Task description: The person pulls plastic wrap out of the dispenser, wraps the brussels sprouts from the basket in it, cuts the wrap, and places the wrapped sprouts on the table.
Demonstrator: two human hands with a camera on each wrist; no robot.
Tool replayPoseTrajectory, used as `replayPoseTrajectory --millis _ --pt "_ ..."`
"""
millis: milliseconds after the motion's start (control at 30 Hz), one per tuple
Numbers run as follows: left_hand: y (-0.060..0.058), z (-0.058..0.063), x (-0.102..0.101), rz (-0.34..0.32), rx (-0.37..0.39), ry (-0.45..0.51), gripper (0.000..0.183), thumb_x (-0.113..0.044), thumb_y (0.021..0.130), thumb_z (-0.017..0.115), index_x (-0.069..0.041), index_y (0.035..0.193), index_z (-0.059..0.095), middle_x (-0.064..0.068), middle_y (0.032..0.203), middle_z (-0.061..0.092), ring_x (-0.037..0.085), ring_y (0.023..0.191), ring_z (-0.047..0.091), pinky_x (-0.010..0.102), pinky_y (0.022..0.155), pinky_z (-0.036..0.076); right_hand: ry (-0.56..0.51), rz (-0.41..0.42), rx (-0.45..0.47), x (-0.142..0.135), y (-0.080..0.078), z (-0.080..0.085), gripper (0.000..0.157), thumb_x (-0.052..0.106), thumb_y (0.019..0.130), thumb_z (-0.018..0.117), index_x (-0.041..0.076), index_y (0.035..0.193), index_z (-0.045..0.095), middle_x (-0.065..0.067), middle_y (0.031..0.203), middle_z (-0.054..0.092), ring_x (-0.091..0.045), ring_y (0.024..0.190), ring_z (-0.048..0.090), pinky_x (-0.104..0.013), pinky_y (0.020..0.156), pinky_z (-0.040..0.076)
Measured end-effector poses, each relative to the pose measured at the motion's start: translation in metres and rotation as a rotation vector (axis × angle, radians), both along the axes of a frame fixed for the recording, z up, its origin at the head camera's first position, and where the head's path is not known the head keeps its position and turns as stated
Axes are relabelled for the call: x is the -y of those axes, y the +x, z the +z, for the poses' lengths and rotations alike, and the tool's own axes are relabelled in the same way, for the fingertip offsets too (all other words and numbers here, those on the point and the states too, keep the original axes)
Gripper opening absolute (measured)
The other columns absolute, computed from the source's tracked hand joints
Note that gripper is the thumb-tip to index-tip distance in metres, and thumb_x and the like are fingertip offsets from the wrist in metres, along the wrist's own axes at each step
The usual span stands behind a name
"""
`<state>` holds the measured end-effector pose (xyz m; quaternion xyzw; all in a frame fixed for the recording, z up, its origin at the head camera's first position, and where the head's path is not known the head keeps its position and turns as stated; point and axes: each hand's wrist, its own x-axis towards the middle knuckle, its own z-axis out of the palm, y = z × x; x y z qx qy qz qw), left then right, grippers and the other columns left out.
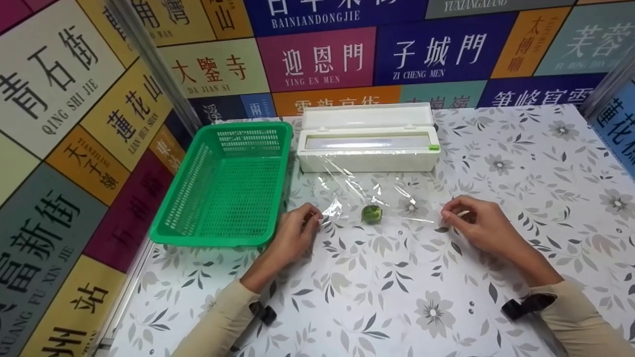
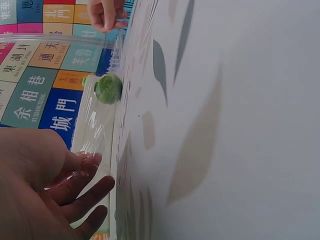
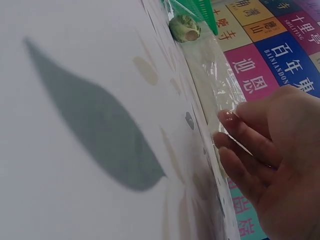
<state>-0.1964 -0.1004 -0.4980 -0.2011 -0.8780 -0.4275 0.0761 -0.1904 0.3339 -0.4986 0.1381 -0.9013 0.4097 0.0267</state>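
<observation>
Clear plastic wrap (image 1: pixel 342 184) stretches from the white wrap dispenser box (image 1: pixel 369 161) toward me over the table. A small Brussels sprout (image 1: pixel 371 214), its pale cut stem end visible in the right wrist view, lies near the film's front edge; whether it is on or under the film I cannot tell. My left hand (image 1: pixel 296 229) pinches the film's left front corner between thumb and index finger. At the right front corner, my right hand (image 1: pixel 480 224) pinches the film likewise, other fingers loosely bent in the right wrist view.
A green plastic basket (image 1: pixel 283 183) with perforated sides stands left of the box, close to my left hand. The box's lid (image 1: pixel 367 116) is raised at the back. A flower-patterned cloth (image 1: pixel 377 297) covers the table, and printed walls (image 1: pixel 322 57) border it behind and at left.
</observation>
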Motion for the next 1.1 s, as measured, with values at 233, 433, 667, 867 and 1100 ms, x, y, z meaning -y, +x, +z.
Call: replayPoseTrajectory --millis 233,433,667,867,1100 --pt "-0.006 -0.004 -0.002 0.01 -0.024 0.014 0.01 0.003 0.104 0.063 0.004 0.1 0.073 0.016 0.082 0.076 0.022 0.072 0.072 0.021 0.062 0.055 -0.105 -0.05 -0.001 0.006 -0.006 -0.003 0.013 0.021 0.105 0.073 0.008 0.108 0.074 -0.009 0.094 0.079 -0.013 0.084 0.08 -0.016 0.072 0.059" --pt "-0.01 -0.007 -0.002 0.013 -0.052 0.025 0.011 0.004 0.104 0.062 0.003 0.101 0.072 0.017 0.083 0.076 0.022 0.072 0.071 0.024 0.063 0.055 -0.175 -0.038 0.067 0.01 -0.01 -0.005 0.017 0.02 0.107 0.071 0.003 0.11 0.071 -0.015 0.092 0.075 -0.016 0.071 0.078 -0.024 0.06 0.059" --pt "-0.016 -0.011 -0.003 0.028 -0.121 0.058 0.01 0.005 0.103 0.063 0.003 0.099 0.072 0.016 0.081 0.075 0.021 0.072 0.07 0.028 0.064 0.057 -0.181 -0.049 0.088 0.01 -0.014 -0.006 0.018 0.022 0.107 0.07 0.005 0.112 0.072 -0.015 0.098 0.072 -0.015 0.072 0.076 -0.026 0.058 0.059" --pt "-0.02 -0.008 -0.003 0.046 -0.12 0.045 0.009 0.002 0.104 0.065 0.002 0.1 0.074 0.014 0.079 0.075 0.02 0.07 0.071 0.024 0.064 0.055 -0.175 -0.054 0.094 0.008 -0.019 -0.009 0.02 0.024 0.107 0.071 0.005 0.115 0.073 -0.009 0.097 0.072 -0.01 0.072 0.076 -0.023 0.053 0.055" --pt "-0.022 -0.006 -0.004 0.072 -0.091 0.049 0.011 0.002 0.104 0.064 0.003 0.101 0.074 0.016 0.082 0.077 0.021 0.066 0.072 0.022 0.058 0.055 -0.184 -0.06 0.101 0.013 -0.021 -0.007 0.02 0.026 0.106 0.072 0.007 0.114 0.073 -0.009 0.097 0.071 -0.011 0.07 0.074 -0.022 0.05 0.051"
